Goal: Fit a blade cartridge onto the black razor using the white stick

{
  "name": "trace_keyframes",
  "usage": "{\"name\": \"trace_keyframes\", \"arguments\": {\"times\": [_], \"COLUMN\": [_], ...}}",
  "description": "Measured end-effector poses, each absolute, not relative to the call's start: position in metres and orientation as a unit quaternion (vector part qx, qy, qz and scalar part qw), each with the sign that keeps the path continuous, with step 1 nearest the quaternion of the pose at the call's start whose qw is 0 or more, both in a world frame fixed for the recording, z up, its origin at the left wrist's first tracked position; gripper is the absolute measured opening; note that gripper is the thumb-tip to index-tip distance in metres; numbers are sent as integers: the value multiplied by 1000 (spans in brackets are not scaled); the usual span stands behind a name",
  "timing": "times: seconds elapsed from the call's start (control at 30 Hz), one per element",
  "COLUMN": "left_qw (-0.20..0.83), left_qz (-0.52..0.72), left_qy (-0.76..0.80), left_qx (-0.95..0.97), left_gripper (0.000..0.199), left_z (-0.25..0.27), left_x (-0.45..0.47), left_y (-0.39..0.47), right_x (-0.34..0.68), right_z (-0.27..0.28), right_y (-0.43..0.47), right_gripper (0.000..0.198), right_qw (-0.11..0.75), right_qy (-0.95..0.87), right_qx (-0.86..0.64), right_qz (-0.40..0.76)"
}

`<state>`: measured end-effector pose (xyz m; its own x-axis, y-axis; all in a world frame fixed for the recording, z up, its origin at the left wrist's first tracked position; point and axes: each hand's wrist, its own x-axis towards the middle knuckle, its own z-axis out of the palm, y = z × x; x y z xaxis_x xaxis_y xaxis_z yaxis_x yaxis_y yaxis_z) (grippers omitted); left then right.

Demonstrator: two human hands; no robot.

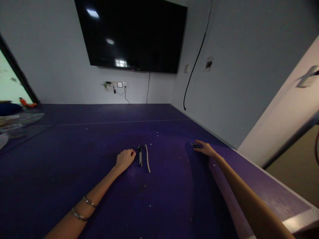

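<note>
My left hand [125,159] rests on the purple surface in a loose fist, its curled fingers turned partly out of sight; nothing shows in it. Just right of it lies a slim razor-like tool [140,157] with a dark head and a pale strip along its handle. A thin, slightly bent whitish strip [148,159], like a piece of cord, lies beside that tool. Further right, my right hand [204,148] has its thumb and fingers around a small dark, flat object [196,145] on the surface. What kind of object it is cannot be made out.
The purple surface [99,139] has pale specks and a thin seam. A black cable [196,59] hangs along the right wall. At the back are a wall-mounted television [137,36] and sockets [119,84]. Clear plastic bags [17,126] lie at the far left.
</note>
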<state>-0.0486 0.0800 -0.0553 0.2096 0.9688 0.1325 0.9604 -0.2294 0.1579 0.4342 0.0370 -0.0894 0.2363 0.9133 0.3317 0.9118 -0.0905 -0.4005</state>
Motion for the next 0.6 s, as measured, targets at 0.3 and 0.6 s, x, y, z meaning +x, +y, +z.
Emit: {"name": "trace_keyframes", "arguments": {"times": [0.3, 0.6], "left_qw": [27, 19], "left_qz": [104, 103], "left_qy": [614, 613], "left_qx": [782, 783], "left_gripper": [35, 35], "left_z": [-57, -59], "left_x": [-49, -49], "left_y": [81, 80], "right_x": [438, 434], "right_z": [-84, -89], "right_y": [41, 45], "right_gripper": [56, 55], "right_qw": [262, 308], "right_qy": [-633, -624], "right_qx": [-724, -713], "right_qz": [77, 88]}}
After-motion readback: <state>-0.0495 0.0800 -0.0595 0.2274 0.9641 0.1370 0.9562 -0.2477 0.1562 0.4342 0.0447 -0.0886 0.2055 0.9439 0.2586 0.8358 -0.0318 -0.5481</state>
